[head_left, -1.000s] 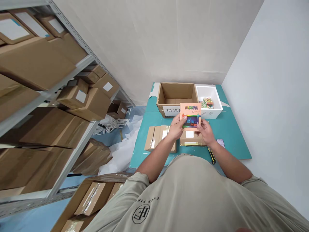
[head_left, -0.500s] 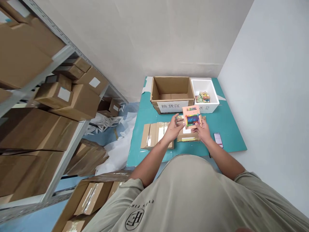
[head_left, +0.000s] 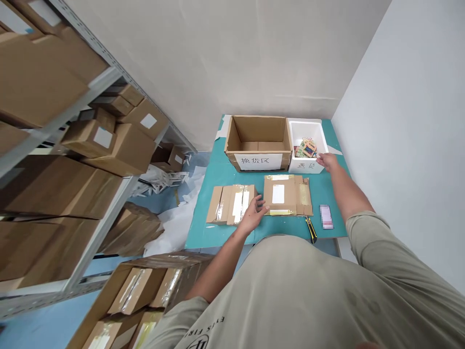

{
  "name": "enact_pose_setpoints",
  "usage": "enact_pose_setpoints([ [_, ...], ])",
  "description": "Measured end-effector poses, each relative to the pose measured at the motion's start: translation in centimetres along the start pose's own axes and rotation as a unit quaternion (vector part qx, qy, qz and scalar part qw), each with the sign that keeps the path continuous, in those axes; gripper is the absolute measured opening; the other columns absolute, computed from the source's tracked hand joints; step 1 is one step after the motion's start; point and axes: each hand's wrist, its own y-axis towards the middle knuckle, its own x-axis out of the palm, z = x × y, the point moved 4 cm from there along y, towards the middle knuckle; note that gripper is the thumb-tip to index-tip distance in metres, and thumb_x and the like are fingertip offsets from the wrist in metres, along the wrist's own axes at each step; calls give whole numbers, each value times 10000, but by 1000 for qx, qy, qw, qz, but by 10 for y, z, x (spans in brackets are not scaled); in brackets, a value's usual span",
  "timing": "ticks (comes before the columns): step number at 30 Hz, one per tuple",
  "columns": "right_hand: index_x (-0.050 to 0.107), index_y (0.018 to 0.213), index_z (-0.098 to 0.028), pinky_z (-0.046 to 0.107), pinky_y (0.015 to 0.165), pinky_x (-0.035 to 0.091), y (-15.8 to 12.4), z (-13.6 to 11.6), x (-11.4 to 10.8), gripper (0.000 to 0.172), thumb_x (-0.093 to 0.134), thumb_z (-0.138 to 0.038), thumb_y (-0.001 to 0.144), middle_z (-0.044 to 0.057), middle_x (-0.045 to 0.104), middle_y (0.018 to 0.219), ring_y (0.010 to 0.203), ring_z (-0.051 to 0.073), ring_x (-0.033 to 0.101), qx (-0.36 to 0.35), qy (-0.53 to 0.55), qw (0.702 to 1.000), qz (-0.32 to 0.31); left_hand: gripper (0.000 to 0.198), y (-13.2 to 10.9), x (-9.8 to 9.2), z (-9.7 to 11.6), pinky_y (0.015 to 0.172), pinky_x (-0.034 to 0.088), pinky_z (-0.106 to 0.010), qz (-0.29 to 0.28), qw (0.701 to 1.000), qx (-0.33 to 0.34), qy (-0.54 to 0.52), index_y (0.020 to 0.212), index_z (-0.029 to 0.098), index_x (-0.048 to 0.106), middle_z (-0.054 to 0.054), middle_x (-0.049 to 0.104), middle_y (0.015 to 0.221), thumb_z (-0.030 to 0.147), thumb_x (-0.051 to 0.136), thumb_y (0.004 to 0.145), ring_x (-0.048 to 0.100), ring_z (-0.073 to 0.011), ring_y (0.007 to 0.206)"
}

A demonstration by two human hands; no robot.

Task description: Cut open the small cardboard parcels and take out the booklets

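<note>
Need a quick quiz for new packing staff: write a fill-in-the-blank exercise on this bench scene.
1. The right hand reaches toward the ____ foam box.
2. The label on the open cardboard box shows ____ Chinese characters.
3. The utility knife lies on the ____ work mat.
4. The left hand sits next to the taped package, which is made of ____.

Answers: white; three; teal; cardboard.

Bright, even light, faint soft shadows; the wide lens visibly bends the metal shelving (head_left: 109, 60) at the left edge.
</note>
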Motion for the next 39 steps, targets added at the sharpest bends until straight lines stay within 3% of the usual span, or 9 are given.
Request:
enact_pose_setpoints([
  [5, 688, 1204, -151, 168, 620, 627, 4, 11, 2, 170, 817, -139, 1096, 9, 749, 771, 674, 132, 754, -2, -22, 999, -33, 822, -2, 1, -10, 1249, 615, -552, 38, 998, -8, 48, 1701, 220, 584, -209, 731, 1621, 507, 862, 983, 767, -352, 1426],
  [8, 654, 1184, -189, 137, 611, 584, -11, 41, 9, 108, 741, -158, 1128, 3, 761, 789, 688, 119, 766, -16, -19, 997, -72, 773, -7, -7, -20, 1236, 621, -544, 78, 988, -6, 136, 1669, 206, 634, -207, 730, 1638, 492, 855, 986, 754, -382, 1455],
  [13, 662, 1188, -231, 178, 592, 550, -92, 173, 10, 99, 695, -203, 1099, 39, 820, 932, 744, 153, 799, 40, -121, 974, -188, 661, -19, -52, -47, 1281, 577, -557, 183, 936, -18, 300, 1627, 161, 670, -219, 738, 1619, 436, 754, 1031, 714, -416, 1502],
  [18, 705, 1294, -179, 334, 920, 642, -165, 289, -39, 284, 723, -200, 1011, 121, 814, 1118, 1112, 283, 833, 58, -331, 929, -152, 680, -25, -91, -77, 1273, 563, -525, 222, 884, -67, 405, 1626, 105, 654, -263, 695, 1630, 431, 731, 1034, 695, -429, 1506],
  [21, 700, 1473, -186, 411, 1148, 568, -182, 320, -71, 477, 752, -258, 1005, 217, 739, 1478, 1406, 369, 746, -3, -520, 844, -133, 762, -23, -89, -84, 1258, 557, -530, 192, 870, -73, 447, 1652, 137, 634, -267, 642, 1678, 570, 758, 1037, 672, -443, 1517],
  [24, 634, 1618, -182, 437, 1171, 534, -184, 337, -87, 578, 727, -290, 1059, 286, 628, 1657, 1477, 401, 712, 12, -592, 793, -147, 960, -17, -77, -85, 1278, 519, -568, 155, 863, -90, 473, 1721, 180, 573, -273, 571, 1734, 782, 761, 998, 577, -485, 1598],
  [27, 612, 1640, -192, 431, 1135, 544, -178, 340, -88, 578, 702, -298, 1079, 287, 628, 1654, 1449, 395, 736, 41, -604, 784, -134, 1172, -8, -68, -80, 1296, 476, -617, 115, 863, -109, 479, 1824, 189, 446, -305, 503, 1782, 883, 778, 940, 513, -543, 1625],
  [32, 613, 1575, -188, 425, 1072, 587, -171, 329, -74, 609, 761, -222, 985, 251, 755, 1484, 1361, 385, 782, 63, -568, 816, -92, 1335, 10, -67, -75, 1306, 455, -635, 66, 862, -129, 486, 1903, 144, 262, -358, 342, 1884, 829, 828, 907, 459, -596, 1662],
  [39, 735, 1166, -228, 475, 964, 597, -187, 329, -71, 360, 821, -120, 833, 177, 814, 1064, 1190, 417, 808, 95, -512, 849, -90, 1451, 29, -82, -81, 1313, 497, -555, 58, 860, -176, 475, 1925, 205, 172, -328, 328, 1897, 753, 923, 811, 507, -531, 1686],
])
